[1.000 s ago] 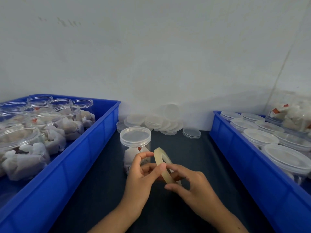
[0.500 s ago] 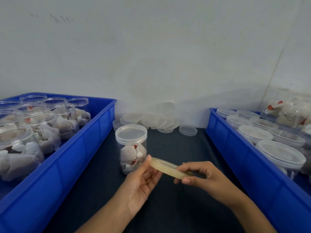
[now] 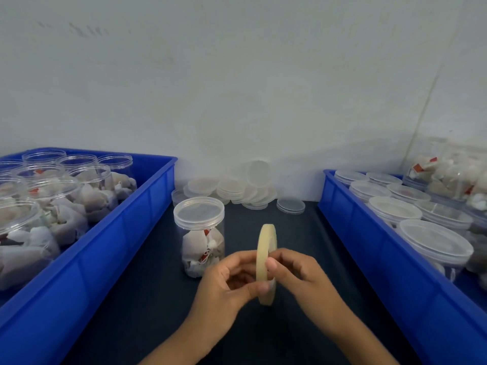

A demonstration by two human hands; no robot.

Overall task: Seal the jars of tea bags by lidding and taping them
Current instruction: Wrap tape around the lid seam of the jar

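Note:
A clear jar of tea bags (image 3: pixel 200 241) with its lid on stands upright on the dark table (image 3: pixel 147 299), just left of centre. In front of it and slightly to the right, both hands hold a thin yellowish tape roll (image 3: pixel 266 248) on edge, upright. My left hand (image 3: pixel 224 283) grips the roll's left side with curled fingers. My right hand (image 3: pixel 297 275) pinches its right side, thumb on the outer face. The hands hide the roll's lower middle.
A blue crate (image 3: pixel 110 248) on the left holds several open jars of tea bags. A blue crate (image 3: pixel 369 243) on the right holds several lidded jars. Loose clear lids (image 3: pixel 237 188) lie piled at the wall behind the jar.
The tape roll lay nearly flat between the hands half a second ago; it now stands on edge. Both hands have closed in around it, in front of the jar.

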